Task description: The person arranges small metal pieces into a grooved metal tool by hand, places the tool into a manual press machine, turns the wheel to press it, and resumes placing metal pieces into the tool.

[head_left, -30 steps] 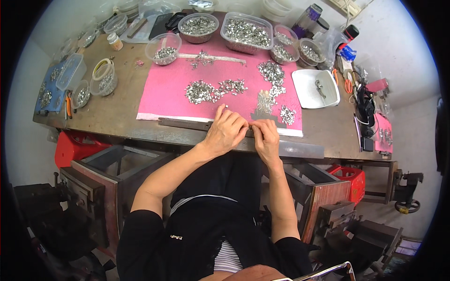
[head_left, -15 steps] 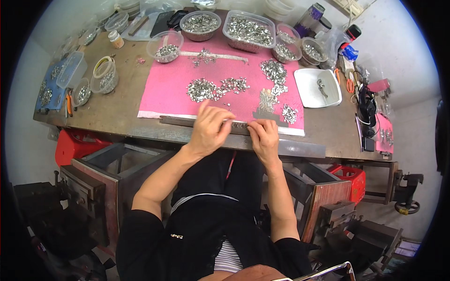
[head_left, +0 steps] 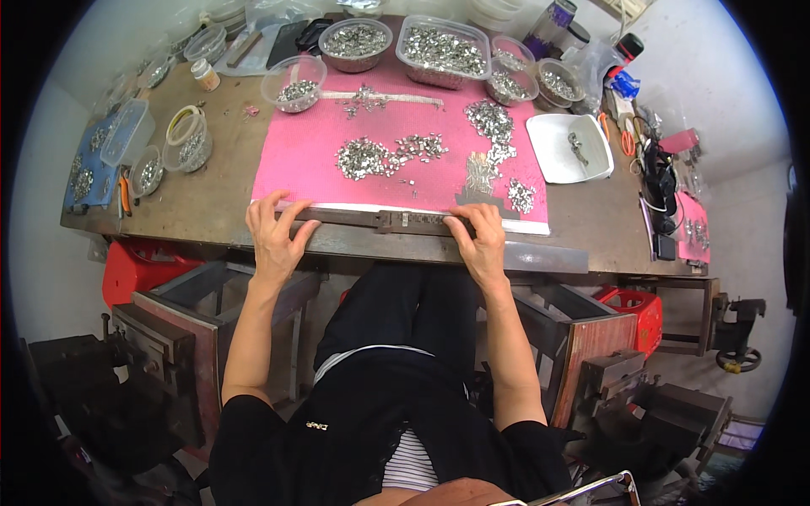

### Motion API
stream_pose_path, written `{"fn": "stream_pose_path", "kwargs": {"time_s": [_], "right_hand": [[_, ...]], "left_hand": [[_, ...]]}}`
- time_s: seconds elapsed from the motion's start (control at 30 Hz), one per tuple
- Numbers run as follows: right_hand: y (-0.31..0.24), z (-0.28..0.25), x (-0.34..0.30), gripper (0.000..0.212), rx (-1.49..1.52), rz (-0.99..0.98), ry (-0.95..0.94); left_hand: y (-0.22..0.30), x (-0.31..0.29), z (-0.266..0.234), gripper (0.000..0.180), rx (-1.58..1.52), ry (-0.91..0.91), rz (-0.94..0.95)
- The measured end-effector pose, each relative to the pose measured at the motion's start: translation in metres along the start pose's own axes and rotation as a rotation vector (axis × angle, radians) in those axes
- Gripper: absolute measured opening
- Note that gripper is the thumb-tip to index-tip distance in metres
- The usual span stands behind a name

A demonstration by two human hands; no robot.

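A long dark metal bar (head_left: 348,218) lies along the front edge of the pink mat (head_left: 295,160). Toward its right part, a notched section (head_left: 412,221) carries a few small pale marks or pieces, too small to make out. My left hand (head_left: 277,244) pinches the bar's left end between thumb and fingers. Thumb and fingertips of my right hand (head_left: 483,246) close on the right end. Beyond the bar lies a heap of small silver metal pieces (head_left: 363,158). Thin metal pins (head_left: 481,173) and a smaller silver pile (head_left: 521,196) sit just past my right hand.
Tubs of silver pieces, among them a rectangular tub (head_left: 445,46) and a round tub (head_left: 356,44), line the back. A white tray (head_left: 547,152) stands right of the mat, orange-handled pliers (head_left: 125,196) at left. Red stools (head_left: 139,268) and vises (head_left: 156,358) are below the bench.
My left hand has moved left, from above the middle of the bar to its left end, and now grips it there. My right hand stays at the right end.
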State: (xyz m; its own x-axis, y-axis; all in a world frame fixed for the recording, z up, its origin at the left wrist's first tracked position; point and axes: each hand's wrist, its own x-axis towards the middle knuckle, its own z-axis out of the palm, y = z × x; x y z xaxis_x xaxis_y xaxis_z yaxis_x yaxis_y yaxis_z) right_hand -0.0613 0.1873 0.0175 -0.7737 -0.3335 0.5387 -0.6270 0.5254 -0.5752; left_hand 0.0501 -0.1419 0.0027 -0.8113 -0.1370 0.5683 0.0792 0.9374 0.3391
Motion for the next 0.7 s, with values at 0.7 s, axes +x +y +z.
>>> {"fn": "stream_pose_path", "kwargs": {"time_s": [0.7], "right_hand": [[0.02,-0.015,-0.036,0.023,-0.479,0.031,0.146]], "left_hand": [[0.147,0.056,0.08,0.037,-0.364,-0.152,0.433]]}}
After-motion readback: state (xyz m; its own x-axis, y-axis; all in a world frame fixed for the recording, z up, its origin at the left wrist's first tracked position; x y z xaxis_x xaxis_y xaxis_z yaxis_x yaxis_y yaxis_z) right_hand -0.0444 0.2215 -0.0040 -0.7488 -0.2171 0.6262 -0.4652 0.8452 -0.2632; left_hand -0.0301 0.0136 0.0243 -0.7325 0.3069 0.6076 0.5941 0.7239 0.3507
